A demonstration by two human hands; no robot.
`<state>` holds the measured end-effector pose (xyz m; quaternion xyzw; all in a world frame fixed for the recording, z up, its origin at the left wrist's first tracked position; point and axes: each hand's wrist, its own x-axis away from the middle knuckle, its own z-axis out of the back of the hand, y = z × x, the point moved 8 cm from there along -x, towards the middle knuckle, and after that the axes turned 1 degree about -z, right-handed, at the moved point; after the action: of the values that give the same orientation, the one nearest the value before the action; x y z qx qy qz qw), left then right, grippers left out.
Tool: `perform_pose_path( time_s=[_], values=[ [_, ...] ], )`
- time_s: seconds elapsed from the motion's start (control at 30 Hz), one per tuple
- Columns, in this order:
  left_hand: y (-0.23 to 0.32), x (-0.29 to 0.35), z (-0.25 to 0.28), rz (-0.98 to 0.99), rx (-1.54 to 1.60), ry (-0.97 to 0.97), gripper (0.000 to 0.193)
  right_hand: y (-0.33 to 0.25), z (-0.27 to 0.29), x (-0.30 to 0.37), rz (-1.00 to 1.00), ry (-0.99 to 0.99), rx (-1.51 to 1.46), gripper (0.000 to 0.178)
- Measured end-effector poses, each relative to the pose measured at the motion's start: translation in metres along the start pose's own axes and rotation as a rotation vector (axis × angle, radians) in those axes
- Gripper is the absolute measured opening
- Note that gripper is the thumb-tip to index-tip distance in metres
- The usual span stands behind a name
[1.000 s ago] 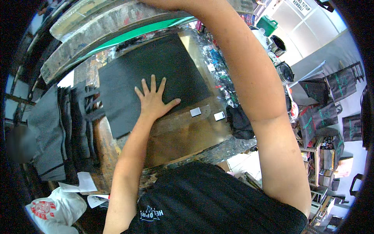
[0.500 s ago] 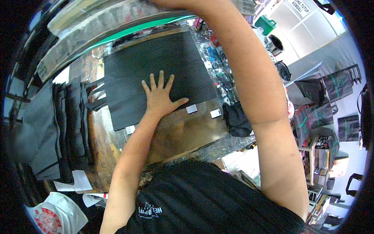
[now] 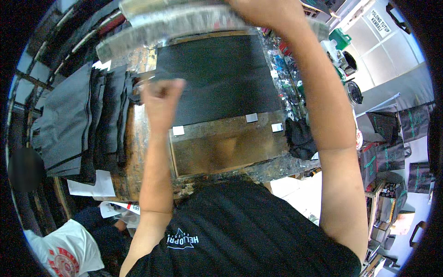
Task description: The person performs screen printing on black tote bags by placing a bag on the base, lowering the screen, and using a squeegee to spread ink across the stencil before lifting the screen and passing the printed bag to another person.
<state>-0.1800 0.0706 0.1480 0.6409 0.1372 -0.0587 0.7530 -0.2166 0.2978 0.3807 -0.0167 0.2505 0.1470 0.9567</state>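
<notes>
A flat black fabric bag [image 3: 217, 78] lies on the worktable, its strap handles at its left side. My left hand [image 3: 160, 99] is over the bag's left edge beside the handles, fingers curled and blurred; whatever is inside the fingers is hidden. My right hand [image 3: 270, 16] reaches to the top of the view, at a paint-stained frame [image 3: 184, 25] raised above the bag's far edge. Its fingers are partly cut off and blurred. Small white squares [image 3: 178, 130] sit along the bag's near edge on a brown board [image 3: 221, 152].
Several black bags [image 3: 69, 111] hang over the table's left part, with a white sheet [image 3: 92, 183] below them. A crumpled black cloth [image 3: 302, 138] lies right of the board. Green container [image 3: 340, 39] and pots [image 3: 353, 92] stand at the right. Another person's white shirt [image 3: 69, 249] shows lower left.
My left hand has lifted off the middle of the bag, where it lay spread flat, and moved to its left edge with fingers curled. The view has shifted, and the frame appears lower over the far edge.
</notes>
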Motion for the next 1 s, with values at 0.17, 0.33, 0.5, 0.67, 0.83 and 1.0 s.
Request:
perform_pose_path(
  time_s=[0.17, 0.33, 0.5, 0.67, 0.83, 1.0],
  values=[
    [0.036, 0.006, 0.07, 0.095, 0.307, -0.095, 0.074, -0.031, -0.037, 0.085, 0.149, 0.191, 0.055, 0.056],
    [-0.063, 0.091, 0.071, 0.16, -0.034, 0.054, 0.074, -0.027, -0.128, 0.139, 0.107, -0.24, 0.01, 0.059],
    [-0.104, 0.12, 0.073, -0.042, -0.401, 0.078, 0.098, -0.018, -0.156, 0.146, 0.024, -0.313, -0.068, 0.06],
    [-0.102, 0.124, 0.074, -0.094, -0.656, 0.069, 0.112, -0.021, -0.154, 0.152, 0.059, -0.43, -0.182, 0.062],
    [-0.108, 0.124, 0.074, -0.069, -0.609, 0.041, 0.112, -0.04, -0.17, 0.18, 0.107, -0.415, -0.157, 0.067],
    [-0.112, 0.129, 0.077, -0.002, -0.635, 0.022, 0.111, -0.022, -0.2, 0.144, 0.115, -0.331, -0.101, 0.065]
  ],
)
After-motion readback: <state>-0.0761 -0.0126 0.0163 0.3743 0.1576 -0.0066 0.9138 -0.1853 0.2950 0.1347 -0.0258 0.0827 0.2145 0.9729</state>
